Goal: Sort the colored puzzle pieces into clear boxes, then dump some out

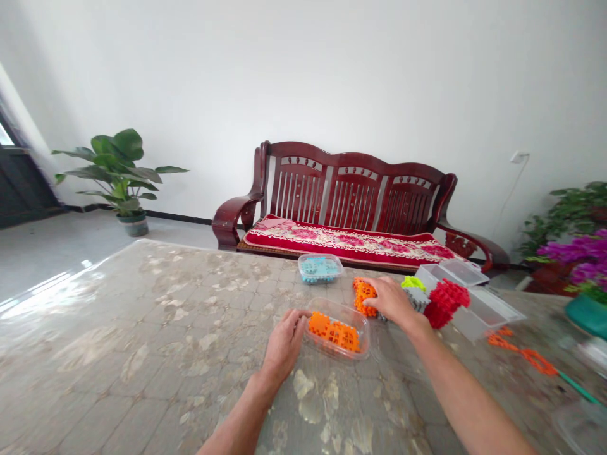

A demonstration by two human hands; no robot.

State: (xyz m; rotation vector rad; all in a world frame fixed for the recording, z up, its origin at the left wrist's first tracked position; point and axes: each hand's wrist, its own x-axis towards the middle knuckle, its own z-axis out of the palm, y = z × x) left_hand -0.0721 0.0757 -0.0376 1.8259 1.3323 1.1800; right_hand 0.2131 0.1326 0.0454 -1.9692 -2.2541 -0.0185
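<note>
A clear plastic tub point(361, 330) with orange lattice blocks point(334, 330) inside sits on the table in front of me. My left hand point(284, 341) rests against the tub's left rim, fingers curled on it. My right hand point(391, 299) reaches past the tub and closes over a loose cluster of orange blocks point(361, 292) on the tabletop. Just right of that hand lie a yellow-green piece point(413, 282), a grey piece point(419, 299) and a red block cluster point(444, 301).
A tub of blue pieces point(320, 268) stands farther back. Open clear boxes point(478, 303) lie at the right, with orange-handled scissors point(533, 357) and flower pots point(588, 278) beyond. A red wooden bench point(351, 215) stands behind the marbled table point(142, 328).
</note>
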